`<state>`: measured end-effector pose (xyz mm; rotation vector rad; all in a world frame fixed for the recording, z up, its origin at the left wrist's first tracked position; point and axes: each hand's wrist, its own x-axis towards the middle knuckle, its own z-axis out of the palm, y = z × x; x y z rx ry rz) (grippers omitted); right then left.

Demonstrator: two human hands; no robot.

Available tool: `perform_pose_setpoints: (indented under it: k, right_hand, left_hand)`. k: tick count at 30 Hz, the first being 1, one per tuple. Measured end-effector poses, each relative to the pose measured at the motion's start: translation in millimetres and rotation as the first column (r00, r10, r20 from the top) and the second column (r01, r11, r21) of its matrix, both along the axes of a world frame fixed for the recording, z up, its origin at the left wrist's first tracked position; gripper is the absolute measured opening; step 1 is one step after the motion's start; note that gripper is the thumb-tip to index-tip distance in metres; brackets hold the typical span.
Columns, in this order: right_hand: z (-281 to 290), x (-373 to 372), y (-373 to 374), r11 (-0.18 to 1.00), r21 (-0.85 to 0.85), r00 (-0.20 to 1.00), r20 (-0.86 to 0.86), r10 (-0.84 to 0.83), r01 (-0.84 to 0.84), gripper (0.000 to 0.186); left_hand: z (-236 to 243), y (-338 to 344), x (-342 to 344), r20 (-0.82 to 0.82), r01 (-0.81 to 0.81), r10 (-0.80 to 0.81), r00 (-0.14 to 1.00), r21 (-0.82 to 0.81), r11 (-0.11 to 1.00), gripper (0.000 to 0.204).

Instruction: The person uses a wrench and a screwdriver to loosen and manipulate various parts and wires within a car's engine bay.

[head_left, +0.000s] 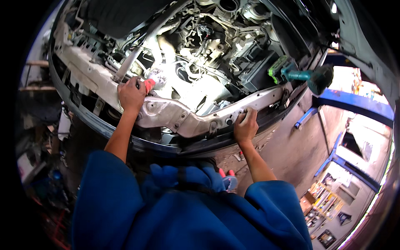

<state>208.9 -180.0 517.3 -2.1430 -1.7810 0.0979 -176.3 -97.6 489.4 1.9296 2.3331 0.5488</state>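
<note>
My left hand (131,95) is closed at the front crossmember, its fingers around a small red flashlight (149,85). Bright light falls on the engine bay just beyond it. My right hand (246,125) rests farther right on the pale metal crossmember (179,116), its fingers curled at the top edge beside a round black plug. Whatever those fingers pinch, if anything, is hidden. Between my hands the crossmember bends, with several bolts and holes along it.
Behind the crossmember lies the engine bay (208,48) with hoses and wiring. A teal cordless power tool (301,76) with a green end lies at its right side. The bumper (162,148) curves close to my body. Blue lift arms (354,104) stand at right.
</note>
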Motion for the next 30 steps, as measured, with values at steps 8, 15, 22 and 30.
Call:
perform_pose_setpoints:
  k: [8,15,22,30]
  right_hand:
    - [-6,8,-2,0.999,0.037,0.999,-0.048,0.016,-0.014,0.023]
    - [-2,12,-2,1.000,0.015,0.997,-0.066,0.028,-0.027,0.024]
    - [-1,13,-4,0.999,0.033,0.995,-0.097,0.027,-0.024,0.026]
    - [1,15,-5,0.999,0.043,0.992,-0.127,0.020,-0.014,0.024]
  left_hand:
    - [7,0,3,-0.051,0.007,-0.007,0.999,-0.005,1.000,0.028]
    - [3,1,8,-0.108,-0.015,0.009,0.994,-0.053,0.998,0.032]
    - [4,4,-1,-0.265,0.138,-0.205,0.942,-0.252,0.958,0.037]
    - [17,26,8,-0.070,0.149,-0.252,0.965,-0.645,0.749,0.067]
